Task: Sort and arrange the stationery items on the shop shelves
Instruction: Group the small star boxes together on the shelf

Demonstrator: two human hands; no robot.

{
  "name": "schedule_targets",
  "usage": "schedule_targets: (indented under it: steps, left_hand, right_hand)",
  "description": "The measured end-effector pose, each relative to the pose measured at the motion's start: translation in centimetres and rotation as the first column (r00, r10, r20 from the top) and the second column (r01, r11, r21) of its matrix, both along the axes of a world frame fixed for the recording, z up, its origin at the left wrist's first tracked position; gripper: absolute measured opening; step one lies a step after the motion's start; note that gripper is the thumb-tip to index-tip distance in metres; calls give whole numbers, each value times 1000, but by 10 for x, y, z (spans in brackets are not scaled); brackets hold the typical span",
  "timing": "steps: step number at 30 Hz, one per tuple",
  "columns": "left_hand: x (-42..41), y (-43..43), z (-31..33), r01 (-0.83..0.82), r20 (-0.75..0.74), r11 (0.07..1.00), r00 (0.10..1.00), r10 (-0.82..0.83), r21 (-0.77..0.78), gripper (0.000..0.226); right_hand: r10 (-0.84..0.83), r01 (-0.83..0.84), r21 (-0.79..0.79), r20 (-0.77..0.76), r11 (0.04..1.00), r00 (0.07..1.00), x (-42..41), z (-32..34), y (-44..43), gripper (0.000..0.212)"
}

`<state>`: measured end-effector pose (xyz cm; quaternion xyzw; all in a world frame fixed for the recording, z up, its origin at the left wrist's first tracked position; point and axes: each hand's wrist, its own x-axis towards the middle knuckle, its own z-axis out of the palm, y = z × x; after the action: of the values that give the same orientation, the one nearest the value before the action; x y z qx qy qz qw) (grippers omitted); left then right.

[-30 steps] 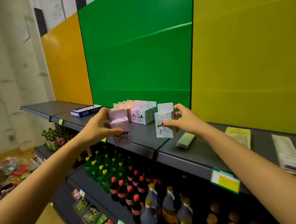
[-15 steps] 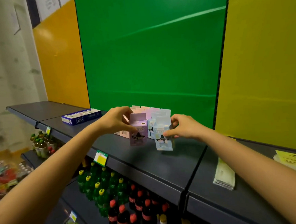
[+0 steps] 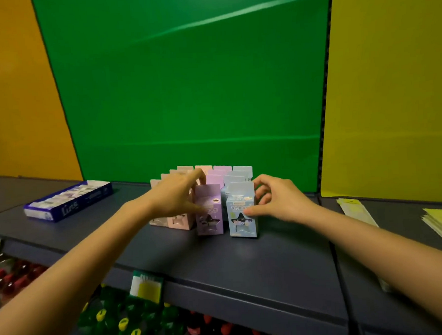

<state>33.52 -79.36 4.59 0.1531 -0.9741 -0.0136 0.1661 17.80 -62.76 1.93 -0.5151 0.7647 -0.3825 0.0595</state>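
- left hand (image 3: 175, 195) grips purple box (image 3: 209, 211) at its fingertips, thumb on the front face
- right hand (image 3: 275, 200) pinches blue box (image 3: 241, 212), upright on shelf (image 3: 245, 263) just left of it

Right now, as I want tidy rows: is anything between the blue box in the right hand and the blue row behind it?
Nothing visible does. The right hand holds the blue box upright directly in front of the blue row; the purple box stands beside it, not between.
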Motion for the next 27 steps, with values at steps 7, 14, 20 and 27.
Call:
schedule_targets:
  steps: [7,14,20,27]
  left_hand:
    - [-5,-30,-2,111,34,928,994,-106,-355,49]
    - [1,-50,7,234,96,896,972,-213,-378,52]
    - [-2,-64,1,289,130,878,957,-259,-381,60]
    - [22,-91,-24,234,-578,972,798,-169,39,73]
  right_hand:
    - [-100,105,-83,62,991,993,13,-14,-16,43]
    - [-207,218,-120,92,969,974,26,-19,-26,42]
    - [-268,282,-127,114,951,957,34,-20,-29,43]
    - [-373,430,-208,262,879,890,49,-27,-31,48]
